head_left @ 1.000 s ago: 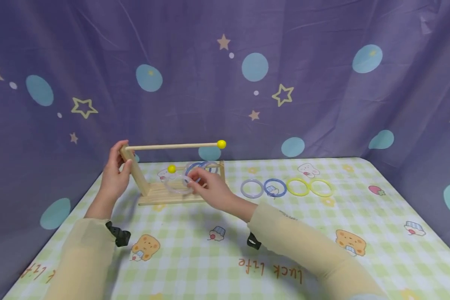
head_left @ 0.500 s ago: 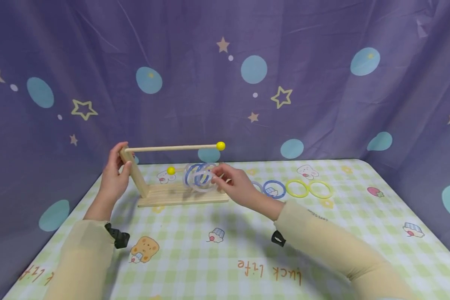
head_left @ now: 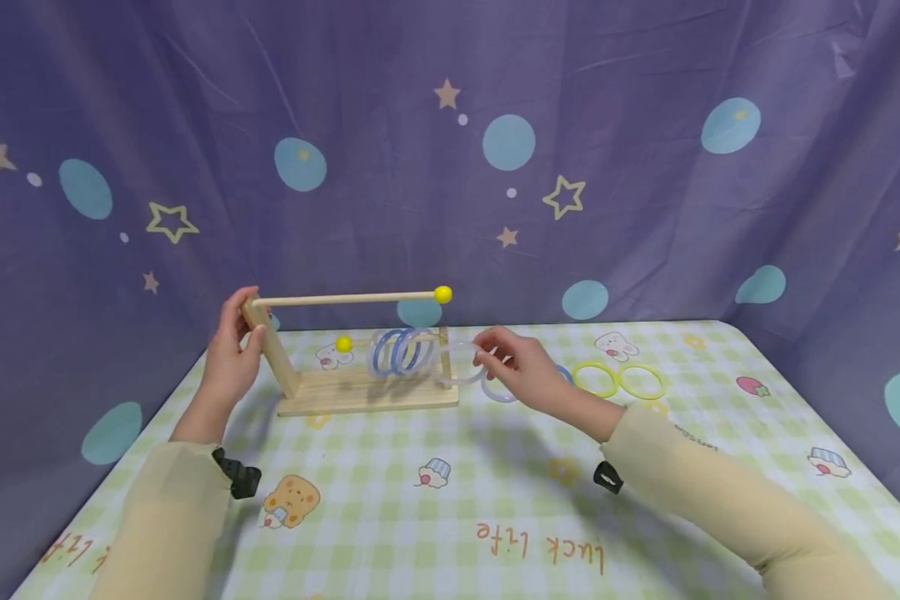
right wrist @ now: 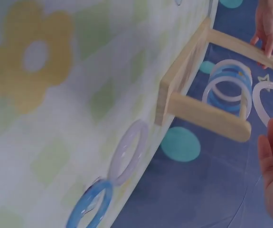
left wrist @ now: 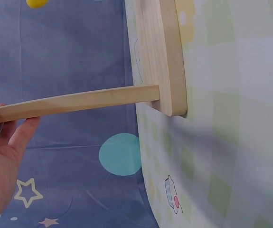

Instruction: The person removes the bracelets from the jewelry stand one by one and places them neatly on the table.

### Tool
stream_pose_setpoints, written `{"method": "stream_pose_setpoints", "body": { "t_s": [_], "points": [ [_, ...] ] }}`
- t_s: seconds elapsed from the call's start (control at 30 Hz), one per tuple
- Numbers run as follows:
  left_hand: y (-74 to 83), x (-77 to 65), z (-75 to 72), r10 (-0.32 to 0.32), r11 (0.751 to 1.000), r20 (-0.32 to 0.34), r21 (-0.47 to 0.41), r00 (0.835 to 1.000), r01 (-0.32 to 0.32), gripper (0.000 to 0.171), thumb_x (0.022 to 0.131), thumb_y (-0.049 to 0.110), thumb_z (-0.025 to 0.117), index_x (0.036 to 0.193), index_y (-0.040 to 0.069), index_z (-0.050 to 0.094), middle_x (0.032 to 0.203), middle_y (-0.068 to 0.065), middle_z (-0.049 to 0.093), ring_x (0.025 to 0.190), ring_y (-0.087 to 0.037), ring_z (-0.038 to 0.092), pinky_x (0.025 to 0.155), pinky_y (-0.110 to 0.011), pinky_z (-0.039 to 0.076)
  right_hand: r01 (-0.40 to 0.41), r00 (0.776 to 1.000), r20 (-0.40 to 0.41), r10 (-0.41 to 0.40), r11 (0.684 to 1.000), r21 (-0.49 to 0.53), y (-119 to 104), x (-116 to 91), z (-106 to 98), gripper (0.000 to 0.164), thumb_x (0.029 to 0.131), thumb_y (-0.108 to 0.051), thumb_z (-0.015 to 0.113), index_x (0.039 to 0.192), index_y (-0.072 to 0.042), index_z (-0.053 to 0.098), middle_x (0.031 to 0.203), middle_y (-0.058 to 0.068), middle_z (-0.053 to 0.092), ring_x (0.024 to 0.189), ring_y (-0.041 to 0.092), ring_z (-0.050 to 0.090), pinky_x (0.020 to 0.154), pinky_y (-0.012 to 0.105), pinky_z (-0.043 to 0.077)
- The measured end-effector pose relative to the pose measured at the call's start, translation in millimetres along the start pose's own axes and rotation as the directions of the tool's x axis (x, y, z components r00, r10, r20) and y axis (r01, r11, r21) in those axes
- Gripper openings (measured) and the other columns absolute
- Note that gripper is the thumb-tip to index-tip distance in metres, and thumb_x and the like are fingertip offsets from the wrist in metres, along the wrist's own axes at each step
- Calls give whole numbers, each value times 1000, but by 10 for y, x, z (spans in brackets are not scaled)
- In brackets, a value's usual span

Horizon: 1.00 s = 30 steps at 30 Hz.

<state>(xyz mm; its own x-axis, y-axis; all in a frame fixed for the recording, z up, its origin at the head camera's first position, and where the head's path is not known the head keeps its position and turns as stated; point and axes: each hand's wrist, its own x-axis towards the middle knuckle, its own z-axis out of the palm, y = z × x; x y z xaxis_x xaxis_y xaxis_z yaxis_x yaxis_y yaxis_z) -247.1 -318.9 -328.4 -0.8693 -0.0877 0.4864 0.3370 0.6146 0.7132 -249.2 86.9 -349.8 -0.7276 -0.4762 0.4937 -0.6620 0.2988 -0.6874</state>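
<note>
My left hand (head_left: 232,354) grips the top of the left post (head_left: 276,350) of a wooden ring stand (head_left: 367,400). From that post an upper rod (head_left: 345,298) runs right to a yellow ball. Several clear and blue rings (right wrist: 227,85) hang on the lower rod, which reaches left from the shorter right post (right wrist: 212,116) and ends in another yellow ball (head_left: 343,343). Just right of this post, my right hand (head_left: 521,367) pinches a clear pale ring (right wrist: 258,102) by its edge, off the rods and above the table.
On the checked tablecloth (head_left: 360,533), right of the stand, lies a row of rings: a pale lilac ring (right wrist: 113,166), a blue ring (right wrist: 86,199) and two yellow rings (head_left: 642,397). My right hand partly covers this row in the head view. A purple curtain (head_left: 390,208) hangs behind.
My right hand has carried the clear ring rightward, from near the lower rod's yellow ball, across the front of the hanging rings, to beyond the right post. My left hand stays on the left post.
</note>
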Motion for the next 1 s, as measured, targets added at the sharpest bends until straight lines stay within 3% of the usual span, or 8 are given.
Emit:
{"method": "stream_pose_setpoints", "body": {
  "t_s": [0.2,0.53,0.77,1.0],
  "points": [
    [1,4,-3,-3,1000,-1,-12,1000,3,57,102,-3,41,152,18,24,137,-28,46,132,-43,38,100,-62,37,7,1000,23,-7,1000,-31,114,-123,-97,11,96,-5,61,107,-5,62,84,7,68,64,23,63,56,28,53],
    [-14,21,-1,-18,1000,9,-5,1000,18,57,103,0,40,153,22,23,140,-26,44,134,-43,36,100,-62,36,-54,990,130,61,997,-52,230,-325,-222,14,97,-4,60,110,-2,61,85,12,68,63,18,62,53,28,50],
    [-23,10,10,-10,1000,3,0,1000,10,57,102,-2,40,152,21,24,139,-27,45,133,-43,36,102,-61,36,-50,977,202,62,997,-62,357,-415,-257,14,96,-1,57,110,0,59,82,8,67,60,11,58,53,26,50],
    [-33,4,2,1,1000,1,3,1000,-1,56,103,-1,40,152,19,23,139,-27,45,133,-44,36,101,-62,36,-74,955,285,86,996,-54,416,-453,-252,11,96,2,57,107,3,58,80,8,66,59,23,60,52,27,51]
  ]
}}
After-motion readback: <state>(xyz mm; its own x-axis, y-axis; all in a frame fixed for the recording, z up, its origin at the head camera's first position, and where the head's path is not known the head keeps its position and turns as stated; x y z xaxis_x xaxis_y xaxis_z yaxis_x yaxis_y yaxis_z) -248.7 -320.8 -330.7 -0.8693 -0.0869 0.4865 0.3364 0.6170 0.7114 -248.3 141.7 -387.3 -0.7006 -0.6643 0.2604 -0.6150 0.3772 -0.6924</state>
